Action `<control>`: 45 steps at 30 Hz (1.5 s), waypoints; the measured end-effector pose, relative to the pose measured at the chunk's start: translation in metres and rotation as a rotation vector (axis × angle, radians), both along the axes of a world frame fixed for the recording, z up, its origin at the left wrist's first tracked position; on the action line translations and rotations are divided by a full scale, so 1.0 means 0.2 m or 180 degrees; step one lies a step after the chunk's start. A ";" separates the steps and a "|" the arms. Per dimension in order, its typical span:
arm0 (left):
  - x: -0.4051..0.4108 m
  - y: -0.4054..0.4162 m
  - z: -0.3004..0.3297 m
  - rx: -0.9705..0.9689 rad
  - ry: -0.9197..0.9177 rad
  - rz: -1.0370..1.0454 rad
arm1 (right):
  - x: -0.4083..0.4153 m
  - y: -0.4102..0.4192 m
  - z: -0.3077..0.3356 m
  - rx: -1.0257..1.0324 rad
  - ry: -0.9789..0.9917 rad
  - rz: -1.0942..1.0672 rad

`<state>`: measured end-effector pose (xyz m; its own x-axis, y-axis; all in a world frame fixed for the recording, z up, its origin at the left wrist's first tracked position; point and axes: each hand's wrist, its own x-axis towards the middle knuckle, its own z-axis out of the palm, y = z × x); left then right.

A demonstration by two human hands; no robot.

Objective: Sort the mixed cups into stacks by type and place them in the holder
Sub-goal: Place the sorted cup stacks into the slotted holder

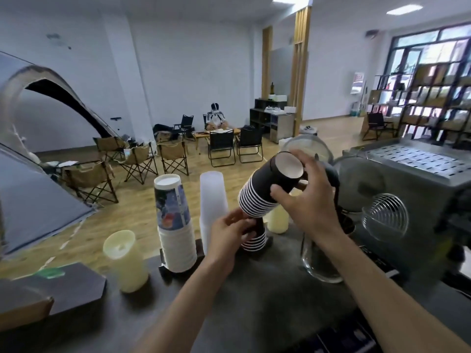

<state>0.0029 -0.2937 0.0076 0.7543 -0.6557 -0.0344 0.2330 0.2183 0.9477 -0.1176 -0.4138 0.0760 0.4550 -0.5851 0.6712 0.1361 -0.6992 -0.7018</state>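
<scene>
My right hand (304, 197) grips a tilted stack of black paper cups with white rims (265, 189), held in the air with its base pointing at me. Just below it, my left hand (229, 235) holds a shorter stack of the same black cups (256, 240) that stands upside down at the right end of the dark cup holder (168, 270). In the holder also stand an upside-down stack of white paper cups topped by a blue printed cup (175, 225) and a stack of clear plastic cups (212, 200).
A pale yellow plastic tumbler (125, 261) stands left of the holder and another (277, 219) behind the black cups. A glass jug (318, 261), a grey espresso machine (407, 200) and a grinder sit at the right. A dark box (63, 286) lies at the left.
</scene>
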 end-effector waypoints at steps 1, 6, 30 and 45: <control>0.01 -0.03 0.01 -0.0033 0.0035 -0.0025 | 0.06 -0.02 0.01 -0.0056 -0.0002 -0.0075; 0.05 -0.15 0.05 0.0337 -0.0179 0.0104 | 0.29 -0.13 0.06 -0.0188 0.0196 -0.0234; 0.04 -0.29 -0.12 0.1257 -0.0043 0.0211 | 0.62 -0.32 -0.17 0.0066 0.0972 0.0193; 0.01 -0.24 -0.23 0.1498 -0.0317 0.0017 | 0.58 -0.30 -0.30 -0.0001 0.1226 0.0236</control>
<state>0.0058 -0.3422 -0.0375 0.7723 -0.5822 -0.2539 0.1361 -0.2388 0.9615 -0.0018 -0.4742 0.0169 0.7146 -0.5410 0.4434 -0.0871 -0.6977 -0.7111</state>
